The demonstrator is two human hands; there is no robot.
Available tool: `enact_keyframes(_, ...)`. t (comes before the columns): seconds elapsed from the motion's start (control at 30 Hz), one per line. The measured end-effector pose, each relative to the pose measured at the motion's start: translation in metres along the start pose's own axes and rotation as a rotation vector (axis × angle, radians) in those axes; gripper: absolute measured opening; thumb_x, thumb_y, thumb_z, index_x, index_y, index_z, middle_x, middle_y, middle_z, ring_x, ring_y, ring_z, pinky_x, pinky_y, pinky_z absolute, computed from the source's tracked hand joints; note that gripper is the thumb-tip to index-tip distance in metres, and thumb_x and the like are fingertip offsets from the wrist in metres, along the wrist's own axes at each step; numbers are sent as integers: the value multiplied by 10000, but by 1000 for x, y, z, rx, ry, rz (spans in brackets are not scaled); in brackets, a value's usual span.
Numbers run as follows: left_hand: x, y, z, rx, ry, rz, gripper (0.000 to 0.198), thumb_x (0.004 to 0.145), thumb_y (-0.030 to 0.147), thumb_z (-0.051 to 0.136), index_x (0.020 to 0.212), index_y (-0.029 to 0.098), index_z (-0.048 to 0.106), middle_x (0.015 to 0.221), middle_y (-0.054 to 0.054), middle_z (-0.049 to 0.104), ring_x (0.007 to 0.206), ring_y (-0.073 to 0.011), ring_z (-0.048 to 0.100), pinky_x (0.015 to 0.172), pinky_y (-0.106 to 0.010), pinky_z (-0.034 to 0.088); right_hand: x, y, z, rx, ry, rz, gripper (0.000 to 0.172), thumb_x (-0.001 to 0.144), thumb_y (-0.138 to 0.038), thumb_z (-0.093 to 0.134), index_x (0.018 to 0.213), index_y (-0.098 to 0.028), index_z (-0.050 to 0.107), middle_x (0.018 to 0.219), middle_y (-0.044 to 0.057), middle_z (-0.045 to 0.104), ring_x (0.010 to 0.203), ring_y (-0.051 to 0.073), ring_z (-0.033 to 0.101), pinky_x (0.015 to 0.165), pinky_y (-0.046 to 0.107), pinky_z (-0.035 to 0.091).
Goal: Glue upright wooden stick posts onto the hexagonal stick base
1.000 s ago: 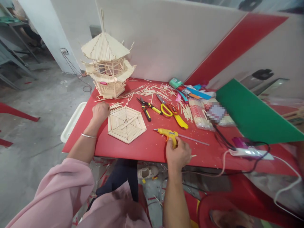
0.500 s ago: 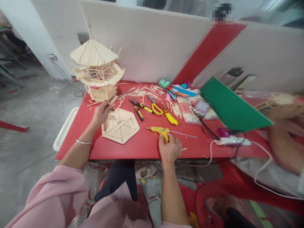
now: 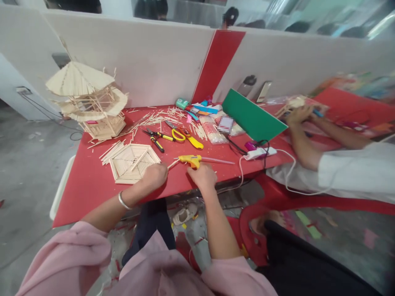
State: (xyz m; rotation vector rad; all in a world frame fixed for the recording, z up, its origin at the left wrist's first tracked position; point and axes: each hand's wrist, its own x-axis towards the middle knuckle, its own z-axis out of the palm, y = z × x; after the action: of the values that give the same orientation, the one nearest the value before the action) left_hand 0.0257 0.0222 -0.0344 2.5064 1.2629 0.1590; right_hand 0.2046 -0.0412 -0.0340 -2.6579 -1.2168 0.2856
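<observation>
A smooth red bench (image 3: 89, 187) runs below a pale, matte partition (image 3: 154, 61). Taking the yellow plastic glue gun (image 3: 189, 159) as my clock's centre, I have my right grip (image 3: 204, 176) closed round its handle at five o'clock; a slim, milky rod (image 3: 217, 160) juts from its rear. My left grip (image 3: 156, 176), at eight, pinches a thin pale stick (image 3: 173, 164), its end right by the gun's nozzle; I can't tell whether they touch. At nine lies a flat hexagonal panel (image 3: 128, 163) of closely ringed sticks; at ten stands a pagoda-shaped stick model (image 3: 79, 83) with ribbed, sloping roofs; at two, a plain green board (image 3: 251, 115).
</observation>
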Motion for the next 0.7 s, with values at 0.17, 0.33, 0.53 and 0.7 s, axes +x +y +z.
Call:
enact_keyframes(0.17,2,11,13,161,25,-13,345,966,222,347,1024,77,654,910,-240,678,831,-333,673,643,-378,431,-14,23,4,127,199,95,573,842,-476,587,1292,-122,559,1120,184,694,999,316,688,769,364,499)
enact_keyframes(0.33,-2,12,14,180,95,-82,352,985,269,362,947,98,667,949,-198,666,847,-295,653,647,-351,424,-15,30,5,223,184,121,593,833,-488,613,1309,-138,556,1019,162,731,941,307,702,754,356,489)
enact_keyframes(0.53,-3,26,12,-329,373,10,260,926,326,522,741,169,617,808,-111,636,847,-228,611,684,-302,441,-7,32,7,431,133,94,565,804,-509,627,1237,-147,607,963,150,737,902,310,691,741,357,467)
enact_keyframes(0.7,6,64,31,-1278,447,-136,320,811,487,664,792,194,537,608,43,521,473,-86,458,462,-199,355,-10,37,0,767,94,39,562,716,-613,656,1062,-171,649,896,114,731,854,296,670,739,354,459)
